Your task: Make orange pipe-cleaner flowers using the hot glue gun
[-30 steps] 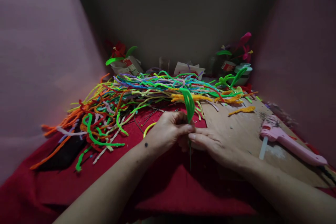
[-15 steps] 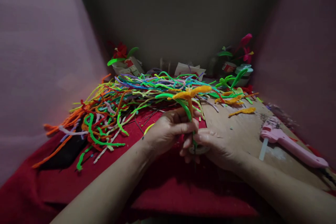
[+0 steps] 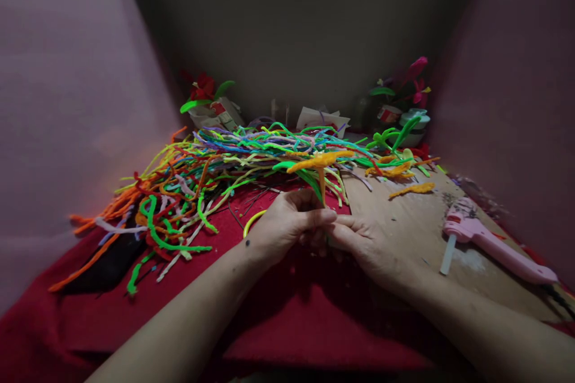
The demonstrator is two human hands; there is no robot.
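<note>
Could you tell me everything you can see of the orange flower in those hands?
The orange flower looks fuzzy, with narrow petals spread sideways and a small pale tuft on top. An orange strip runs down from it; stem or petal, I cannot tell. A bright green leaf arches leftward beside it. It stands roughly upright, pinched low by the left hand; the right hand meets it below. Fingers hide the lower part.

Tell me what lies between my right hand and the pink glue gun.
The head view shows brown board with small specks and the translucent stick jutting from the glue gun.
</note>
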